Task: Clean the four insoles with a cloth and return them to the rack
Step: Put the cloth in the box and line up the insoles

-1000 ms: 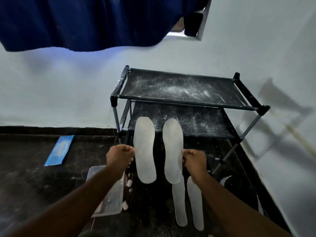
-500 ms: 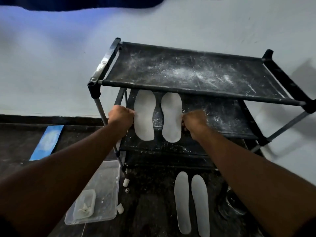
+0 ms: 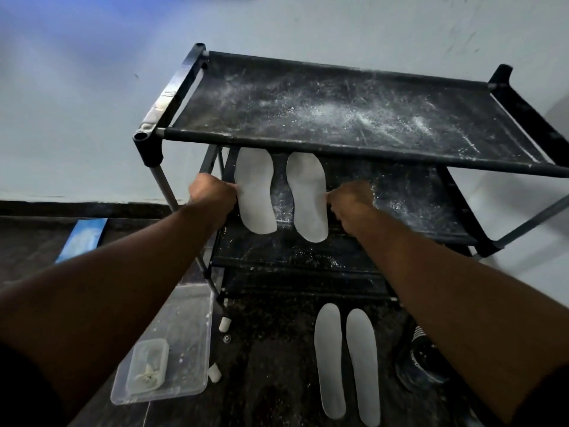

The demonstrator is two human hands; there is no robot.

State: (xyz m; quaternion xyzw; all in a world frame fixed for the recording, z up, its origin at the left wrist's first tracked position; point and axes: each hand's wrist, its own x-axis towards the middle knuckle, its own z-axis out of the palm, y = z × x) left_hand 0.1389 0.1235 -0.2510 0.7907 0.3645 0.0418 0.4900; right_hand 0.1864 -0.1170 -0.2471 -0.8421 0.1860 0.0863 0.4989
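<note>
A black shoe rack (image 3: pixel 338 149) with dusty fabric shelves stands against the white wall. My left hand (image 3: pixel 212 195) pinches the left edge of a white insole (image 3: pixel 255 192) over the rack's middle shelf. A second white insole (image 3: pixel 308 198) beside it is pinched at its right edge by my right hand (image 3: pixel 351 204). The toe ends of both insoles reach under the top shelf. Two more white insoles (image 3: pixel 329 359) (image 3: pixel 361 368) lie side by side on the dark floor in front of the rack.
A clear plastic tray (image 3: pixel 184 349) lies on the floor at the rack's left foot, with a small container (image 3: pixel 147 368) holding something pale in it. A blue flat object (image 3: pixel 81 238) lies by the wall at left. A dark round object (image 3: pixel 421 362) sits at lower right.
Both hands have carried the two insoles from above the floor up and forward to the rack's middle shelf. The camera has tilted down and moved closer to the rack.
</note>
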